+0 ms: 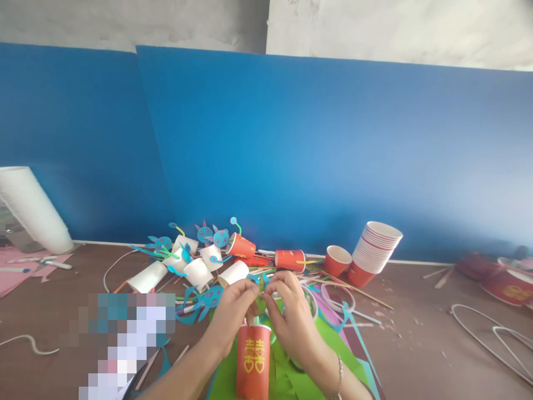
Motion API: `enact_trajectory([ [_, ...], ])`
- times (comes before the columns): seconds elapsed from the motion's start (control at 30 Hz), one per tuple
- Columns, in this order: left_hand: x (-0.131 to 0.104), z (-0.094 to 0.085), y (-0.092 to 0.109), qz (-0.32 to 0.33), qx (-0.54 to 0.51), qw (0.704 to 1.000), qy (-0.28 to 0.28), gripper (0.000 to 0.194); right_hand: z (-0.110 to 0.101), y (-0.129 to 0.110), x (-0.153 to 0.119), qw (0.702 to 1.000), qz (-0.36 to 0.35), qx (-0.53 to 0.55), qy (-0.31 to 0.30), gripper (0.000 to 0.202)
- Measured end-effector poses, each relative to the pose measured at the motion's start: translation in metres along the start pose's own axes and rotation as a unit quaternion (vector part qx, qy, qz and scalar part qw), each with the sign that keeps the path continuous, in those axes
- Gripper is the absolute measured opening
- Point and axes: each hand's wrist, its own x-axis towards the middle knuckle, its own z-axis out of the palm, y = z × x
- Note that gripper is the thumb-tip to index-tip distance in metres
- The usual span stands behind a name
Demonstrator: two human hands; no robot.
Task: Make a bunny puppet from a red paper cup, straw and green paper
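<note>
A red paper cup (254, 361) with a yellow double-happiness print stands upright in front of me. Just above its rim, my left hand (234, 308) and my right hand (289, 311) come close together, thumbs and forefingers pinched. Between their fingertips shows a small green piece (261, 284); whether it is paper or straw I cannot make out. A pale straw-like part (255, 320) pokes up at the cup's mouth, partly covered by my fingers. Green paper (333, 347) lies flat under the cup and hands.
Behind my hands lie several white cups (198, 274), red cups (290, 260) and blue paper animal cutouts (213, 296). A leaning cup stack (377, 250) stands at right, near loose sticks (366, 294). A white roll (35, 211) leans at left. A blue panel (316, 155) closes the back.
</note>
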Motion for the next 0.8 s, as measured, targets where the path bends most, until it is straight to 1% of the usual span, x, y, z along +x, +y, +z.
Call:
enact_trajectory([
  [0.1,0.0017,-0.0031,-0.0004,0.017,0.064,0.998,0.023,0.027,-0.0027,-0.0009,0.0010,1.000,0.005,-0.015,0.003,0.013],
  [0.17,0.0030,-0.0046,-0.0002,0.021,0.074,0.997,0.032,0.029,-0.0052,-0.0031,0.0022,1.000,0.003,-0.022,0.008,0.014],
  [0.27,0.0043,-0.0051,0.0005,0.023,0.086,0.995,0.039,0.030,-0.0081,-0.0050,0.0045,1.000,0.017,0.006,0.000,0.013],
  [0.4,0.0029,-0.0030,0.0008,0.028,0.115,0.993,0.028,0.029,-0.0080,-0.0019,0.0068,0.998,0.041,0.032,-0.019,0.013],
  [0.5,0.0015,-0.0014,0.0006,0.028,0.126,0.991,0.018,0.027,-0.0067,0.0016,0.0064,0.999,0.042,0.018,-0.025,0.013],
  [0.63,0.0011,-0.0012,-0.0004,0.021,0.134,0.990,0.020,0.026,-0.0062,0.0031,0.0052,0.999,0.041,0.000,-0.030,0.014],
  [0.8,0.0007,-0.0016,-0.0023,0.023,0.141,0.990,0.015,0.029,-0.0057,0.0025,0.0048,0.999,0.042,-0.017,-0.023,0.014],
])
